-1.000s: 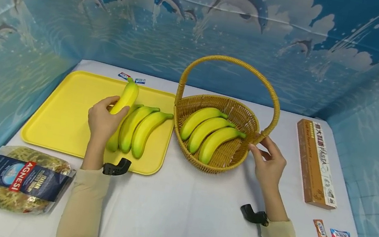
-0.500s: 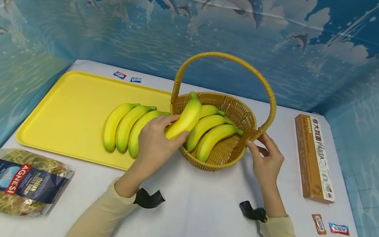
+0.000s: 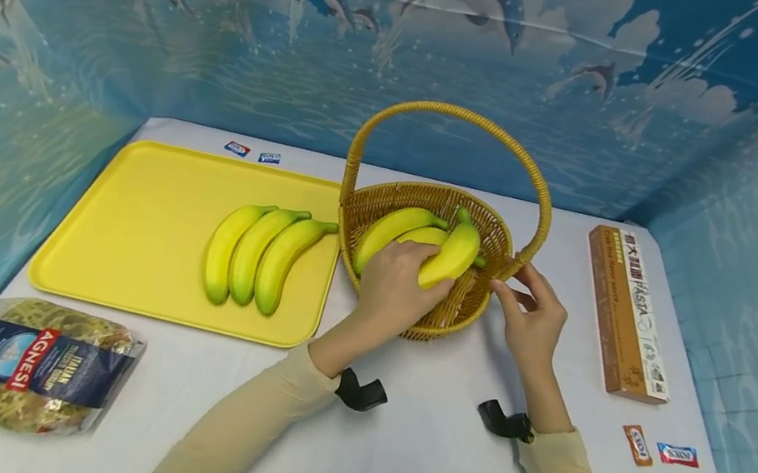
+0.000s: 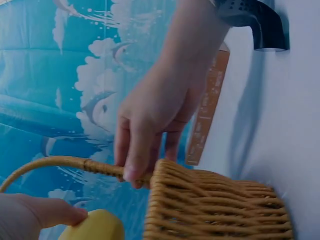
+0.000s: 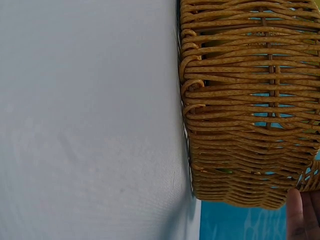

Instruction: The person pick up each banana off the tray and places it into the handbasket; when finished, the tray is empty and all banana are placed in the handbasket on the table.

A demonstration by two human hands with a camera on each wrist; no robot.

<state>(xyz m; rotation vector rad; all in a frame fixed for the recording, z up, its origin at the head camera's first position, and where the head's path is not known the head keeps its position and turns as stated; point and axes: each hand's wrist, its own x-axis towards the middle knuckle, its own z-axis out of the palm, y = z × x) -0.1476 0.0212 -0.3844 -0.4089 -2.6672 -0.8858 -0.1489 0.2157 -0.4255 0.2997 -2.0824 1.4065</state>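
My left hand [image 3: 395, 286] grips a yellow banana [image 3: 453, 256] by its lower part, over the inside of a wicker basket [image 3: 387, 191]. Beneath it in the basket lie other bananas [image 3: 395, 231], partly hidden by the hand. At the basket's right side, my right hand [image 3: 537, 311] pinches the foot of the arched handle [image 3: 543, 215] between thumb and fingers. The left wrist view shows that right hand [image 4: 155, 115] on the handle and the held banana [image 4: 97, 227] low in front. Fingertips [image 5: 295, 215] of the right hand touch the basket wall [image 5: 250, 110] in the right wrist view.
A yellow tray [image 3: 137, 228] with three bananas [image 3: 253, 257] lies left of the basket. A pasta bag [image 3: 32, 366] sits at the front left, a pasta box [image 3: 627, 314] at the right. Small wrapped candies [image 3: 678, 455] lie near the box, others [image 3: 237, 149] behind the tray.
My left hand has carried the banana from above the tray rightward into the basket's opening. My right hand has kept its hold on the handle's foot.
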